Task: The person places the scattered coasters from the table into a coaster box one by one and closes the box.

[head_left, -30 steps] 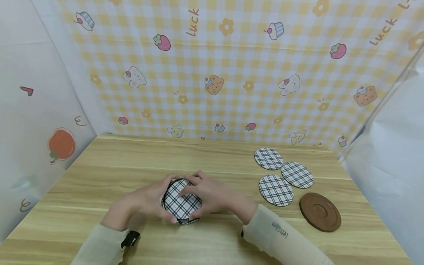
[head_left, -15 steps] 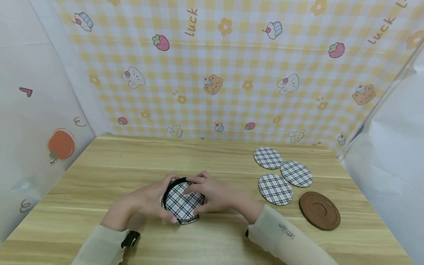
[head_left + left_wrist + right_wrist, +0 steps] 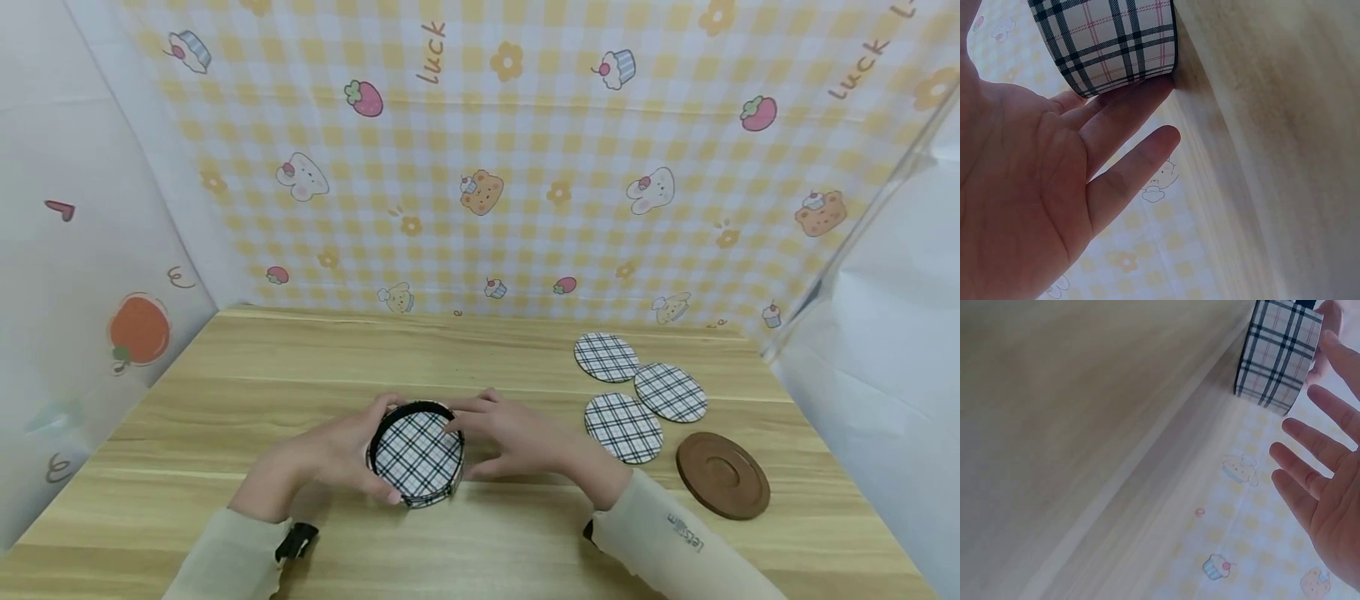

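Note:
A round plaid coaster holder with a black inner rim stands on the table, and a matching plaid coaster lies inside it. My left hand holds the holder from the left, thumb at its front and fingers round the back. In the left wrist view, the fingers reach along the plaid wall. My right hand is just to the right of the holder with its fingers spread and nothing in them. The right wrist view shows a gap between most of these fingers and the wall.
Three round plaid coasters lie flat at the right back of the wooden table. A round brown wooden lid-like disc lies in front of them. A yellow checked cloth hangs behind the table.
My right hand has drawn back to the right off the coaster, which has settled lower inside the holder, baring the black rim. My left hand has kept its hold.

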